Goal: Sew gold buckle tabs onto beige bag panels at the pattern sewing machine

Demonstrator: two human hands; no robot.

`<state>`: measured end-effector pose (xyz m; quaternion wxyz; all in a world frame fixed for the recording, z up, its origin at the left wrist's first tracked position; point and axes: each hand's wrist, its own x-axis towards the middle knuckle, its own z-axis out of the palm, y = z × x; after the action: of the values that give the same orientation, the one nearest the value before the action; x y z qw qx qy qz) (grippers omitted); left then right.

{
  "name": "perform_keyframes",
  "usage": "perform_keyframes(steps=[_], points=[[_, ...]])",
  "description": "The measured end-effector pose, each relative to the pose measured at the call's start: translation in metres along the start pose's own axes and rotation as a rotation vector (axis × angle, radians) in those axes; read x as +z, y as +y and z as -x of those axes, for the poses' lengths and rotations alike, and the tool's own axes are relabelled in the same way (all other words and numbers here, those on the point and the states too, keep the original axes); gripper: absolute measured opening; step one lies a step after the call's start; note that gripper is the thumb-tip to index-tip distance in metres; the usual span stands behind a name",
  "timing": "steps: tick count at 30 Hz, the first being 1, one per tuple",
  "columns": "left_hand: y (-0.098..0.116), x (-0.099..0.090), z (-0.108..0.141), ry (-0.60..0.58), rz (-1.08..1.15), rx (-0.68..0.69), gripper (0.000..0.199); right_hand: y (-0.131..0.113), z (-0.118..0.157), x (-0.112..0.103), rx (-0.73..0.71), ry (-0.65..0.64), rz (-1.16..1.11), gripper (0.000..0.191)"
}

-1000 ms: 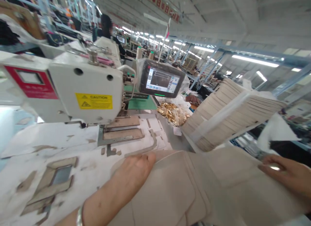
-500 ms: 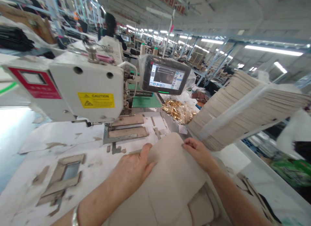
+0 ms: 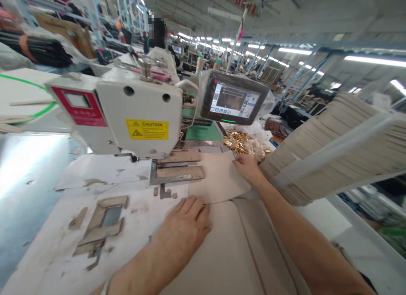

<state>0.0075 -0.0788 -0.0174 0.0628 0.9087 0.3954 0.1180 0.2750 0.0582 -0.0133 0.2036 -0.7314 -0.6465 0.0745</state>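
A beige fabric panel [image 3: 220, 176] lies flat, its left edge beside the clamp frame [image 3: 180, 171] under the sewing machine head [image 3: 136, 113]. My right hand [image 3: 249, 167] is closed on the panel's right edge, with thumb and finger pinched there. At its near left corner, my left hand [image 3: 187, 223] has its fingers bent and pressed together on the edge; the fingertips are partly hidden. More beige panels [image 3: 218, 248] lie closer to me, under and beside my left hand.
A control screen [image 3: 234, 96] stands behind the clamp. Gold-coloured metal pieces [image 3: 241, 143] lie in plastic behind my right hand. A tall bound stack of beige pieces [image 3: 330, 147] leans at the right. A taped cardboard-like frame [image 3: 104, 223] sits on the white sheet at left.
The panel has moved forward from the near pile and now lies flat by the clamp. My right hand went forward with it; my left hand shifted to its near corner. The view turned slightly left.
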Motion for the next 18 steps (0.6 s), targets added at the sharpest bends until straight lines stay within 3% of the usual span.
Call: perform_keyframes(steps=[6,12,18], points=[[0.0,0.012,0.01,-0.022,-0.17,-0.26,0.062,-0.052,-0.004,0.047,-0.151,-0.022,-0.005,0.016],[-0.003,0.011,0.011,-0.023,-0.253,-0.334,0.069,-0.076,0.0,0.054,-0.122,-0.056,0.026,0.02],[-0.011,0.015,0.011,0.002,-0.279,-0.337,0.074,-0.083,0.002,0.057,-0.124,-0.068,0.057,0.025]])
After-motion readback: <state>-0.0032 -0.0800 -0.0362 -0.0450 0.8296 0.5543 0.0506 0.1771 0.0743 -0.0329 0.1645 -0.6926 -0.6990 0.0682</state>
